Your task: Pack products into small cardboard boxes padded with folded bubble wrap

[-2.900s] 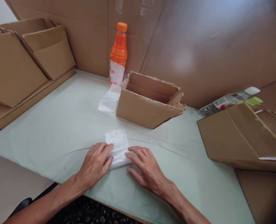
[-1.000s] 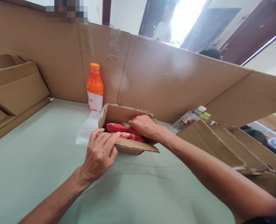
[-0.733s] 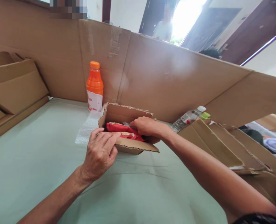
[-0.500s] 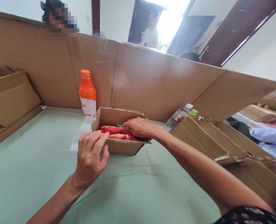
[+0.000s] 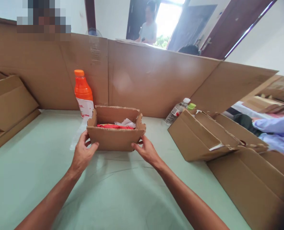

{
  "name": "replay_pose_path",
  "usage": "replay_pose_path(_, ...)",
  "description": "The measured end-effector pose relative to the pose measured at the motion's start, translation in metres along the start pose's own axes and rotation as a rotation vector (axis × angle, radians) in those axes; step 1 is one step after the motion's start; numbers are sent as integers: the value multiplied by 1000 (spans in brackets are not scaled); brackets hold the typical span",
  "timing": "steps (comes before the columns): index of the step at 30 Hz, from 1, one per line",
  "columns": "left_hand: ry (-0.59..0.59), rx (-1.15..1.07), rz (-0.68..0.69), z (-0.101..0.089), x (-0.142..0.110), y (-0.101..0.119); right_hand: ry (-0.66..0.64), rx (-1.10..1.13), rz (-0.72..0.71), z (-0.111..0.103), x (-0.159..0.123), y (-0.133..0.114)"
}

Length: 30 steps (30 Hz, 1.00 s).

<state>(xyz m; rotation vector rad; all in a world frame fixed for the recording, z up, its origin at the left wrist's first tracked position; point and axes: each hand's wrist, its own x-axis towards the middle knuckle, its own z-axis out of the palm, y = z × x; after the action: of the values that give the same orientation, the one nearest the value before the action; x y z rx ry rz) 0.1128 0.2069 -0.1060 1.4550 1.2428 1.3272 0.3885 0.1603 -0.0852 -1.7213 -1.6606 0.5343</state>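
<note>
A small open-topped cardboard box (image 5: 113, 139) is on the pale green tabletop (image 5: 113, 198), its long side facing me. Inside it lie a red packet (image 5: 114, 126) and some crumpled clear wrap (image 5: 127, 123); the lower part of both is hidden by the front wall. My left hand (image 5: 83, 153) grips the box's left front corner, thumb on the front face. At the right front corner my right hand (image 5: 147, 149) does the same, fingers round the side. Just behind the left corner stands an orange drink bottle (image 5: 83, 94), with bubble wrap (image 5: 78, 135) in front of it.
A tall cardboard partition (image 5: 142, 73) runs along the back. Cardboard boxes stand at the left (image 5: 14, 99) and the right (image 5: 194, 137). A clear water bottle (image 5: 177, 111) leans behind the right-hand boxes. People are visible beyond the partition and at the far right.
My right hand has come out of the box and moved to its right front corner. My left hand has lowered onto the left corner. The white wrap now shows above the red packet.
</note>
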Motion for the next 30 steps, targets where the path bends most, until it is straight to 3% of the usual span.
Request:
replay_pose_path(2,25,-7,8,12,1,10,43,5,51,1,3,-3)
replay_pose_path(4,23,-5,47,28,-8,21,97,-2,85,-14,-12,1)
replay_pose_path(8,-186,-42,93,54,-51,34,300,-89,101,-53,-95,22)
replay_pose_path(11,-317,4,7,45,-84,30,338,-185,32,-68,-166,32)
replay_pose_path(14,-303,180,-55,13,-101,19,255,-185,-39,-69,-207,39)
replay_pose_path(18,-349,423,-116,-23,-102,10,114,26,-1,-66,-203,61)
replay_pose_path(21,-361,452,-176,-26,-100,7,38,232,6,-63,-180,76)
replay_pose_path(26,-406,302,-221,7,-104,5,3,315,-102,-56,-160,75)
replay_pose_path(30,-456,198,-182,45,-114,5,113,255,-85,-69,-196,82)
